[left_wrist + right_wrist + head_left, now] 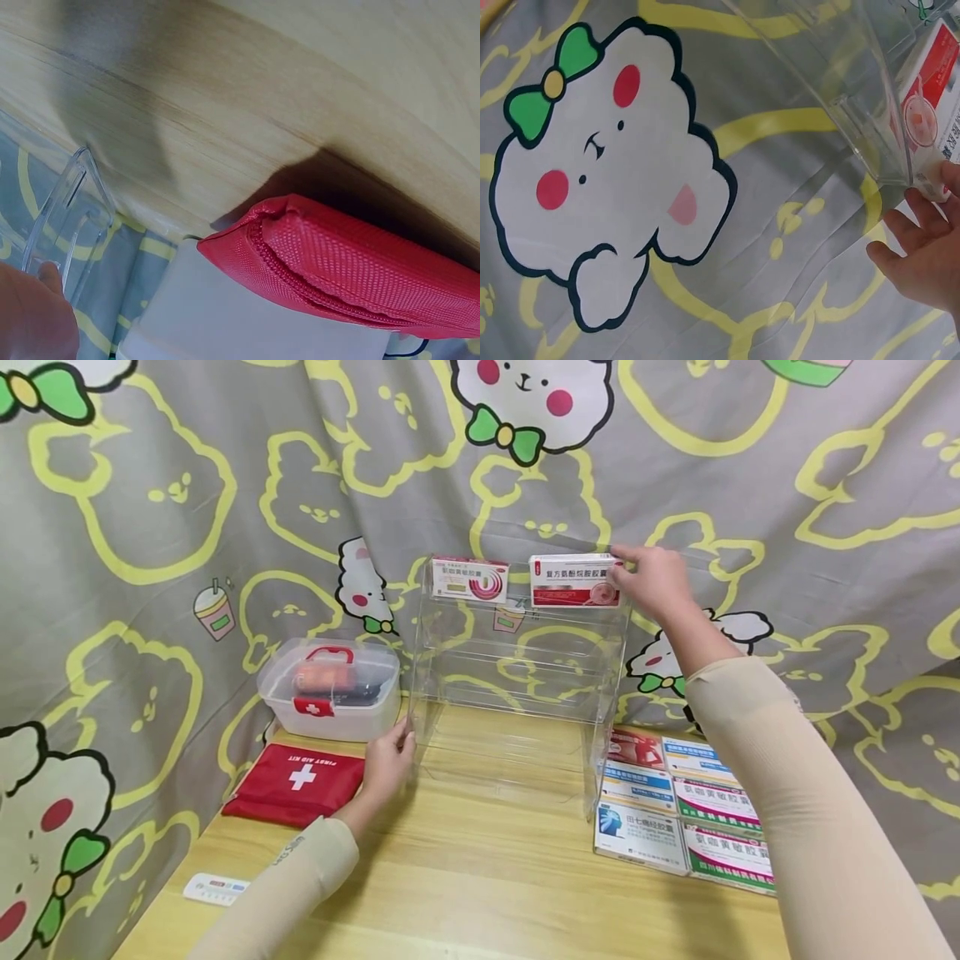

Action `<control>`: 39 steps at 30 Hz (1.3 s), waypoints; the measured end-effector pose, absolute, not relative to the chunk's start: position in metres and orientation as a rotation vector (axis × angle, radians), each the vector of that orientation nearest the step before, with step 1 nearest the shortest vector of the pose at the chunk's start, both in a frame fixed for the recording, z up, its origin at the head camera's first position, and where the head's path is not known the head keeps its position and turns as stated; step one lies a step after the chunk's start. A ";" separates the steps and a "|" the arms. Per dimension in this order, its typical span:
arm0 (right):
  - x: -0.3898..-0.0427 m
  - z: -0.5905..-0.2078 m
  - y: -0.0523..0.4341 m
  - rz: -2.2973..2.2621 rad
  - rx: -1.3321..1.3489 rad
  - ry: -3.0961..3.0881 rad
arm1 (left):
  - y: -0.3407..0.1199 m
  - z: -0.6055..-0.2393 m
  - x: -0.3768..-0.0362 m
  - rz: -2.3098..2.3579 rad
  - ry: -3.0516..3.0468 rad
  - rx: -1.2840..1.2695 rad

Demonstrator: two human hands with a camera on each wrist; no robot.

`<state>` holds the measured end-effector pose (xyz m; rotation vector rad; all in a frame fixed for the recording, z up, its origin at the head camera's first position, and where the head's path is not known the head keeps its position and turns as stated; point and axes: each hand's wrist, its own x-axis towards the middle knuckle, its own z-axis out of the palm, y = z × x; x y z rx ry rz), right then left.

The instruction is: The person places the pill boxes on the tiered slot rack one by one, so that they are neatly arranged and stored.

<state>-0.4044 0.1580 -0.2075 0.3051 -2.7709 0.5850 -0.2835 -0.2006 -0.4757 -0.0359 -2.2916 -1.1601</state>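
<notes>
right hand (651, 582) fingers hold box (574, 581) on rack (517, 693) top shelf | left hand (386, 764) fingers flat on rack's left wall | head only: second box (470, 578) | left wrist: pouch (352, 266) zipper

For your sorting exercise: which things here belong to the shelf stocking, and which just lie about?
In use: clear shelf rack; red-and-white medicine box in right hand; left hand steadying rack; boxes on the table.

Lying about: first-aid pouch; lidded kit box; curtain.

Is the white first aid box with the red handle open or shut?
Shut. The first aid box has its clear lid seated flat on top, with the red front latch down over the lid's edge.
</notes>
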 end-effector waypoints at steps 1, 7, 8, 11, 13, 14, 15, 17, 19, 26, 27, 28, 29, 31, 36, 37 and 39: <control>-0.404 -0.207 0.158 0.582 0.299 -2.779 | -0.200 -0.476 -0.284 -1.162 -2.294 -0.037; -0.403 -0.207 0.160 0.452 0.318 -2.807 | -0.197 -0.476 -0.284 -1.182 -2.302 -0.028; -0.403 -0.208 0.161 0.418 0.331 -2.805 | -0.197 -0.476 -0.284 -1.183 -2.299 -0.028; -0.401 -0.209 0.164 0.324 0.359 -2.796 | -0.196 -0.476 -0.284 -1.180 -2.292 -0.030; -0.400 -0.209 0.165 0.278 0.369 -2.797 | -0.196 -0.475 -0.284 -1.175 -2.289 -0.032; -0.400 -0.209 0.165 0.261 0.369 -2.798 | -0.195 -0.475 -0.284 -1.172 -2.288 -0.034; -0.399 -0.209 0.165 0.244 0.369 -2.799 | -0.195 -0.475 -0.284 -1.168 -2.286 -0.034; -0.399 -0.209 0.166 0.226 0.365 -2.808 | -0.195 -0.475 -0.284 -1.160 -2.283 -0.038; -0.399 -0.209 0.166 0.202 0.368 -2.814 | -0.195 -0.475 -0.283 -1.159 -2.281 -0.044; -0.395 -0.209 0.168 0.145 0.432 -2.817 | -0.196 -0.475 -0.282 -1.154 -2.274 -0.035; -0.393 -0.209 0.168 0.155 0.433 -2.815 | -0.196 -0.476 -0.282 -1.150 -2.275 -0.031; -0.391 -0.209 0.168 0.169 0.433 -2.812 | -0.196 -0.476 -0.282 -1.145 -2.276 -0.027; -0.389 -0.208 0.168 0.180 0.437 -2.801 | -0.196 -0.476 -0.282 -1.141 -2.277 -0.022; -0.384 -0.208 0.170 0.188 0.439 -2.768 | -0.197 -0.476 -0.282 -1.134 -2.278 -0.019; -0.371 -0.206 0.177 0.210 0.436 -2.673 | -0.197 -0.476 -0.280 -1.148 -2.274 -0.004; -0.369 -0.206 0.179 0.223 0.430 -2.666 | -0.197 -0.476 -0.280 -1.151 -2.273 -0.002; -0.363 -0.205 0.184 0.252 0.420 -2.663 | -0.197 -0.476 -0.280 -1.153 -2.274 -0.003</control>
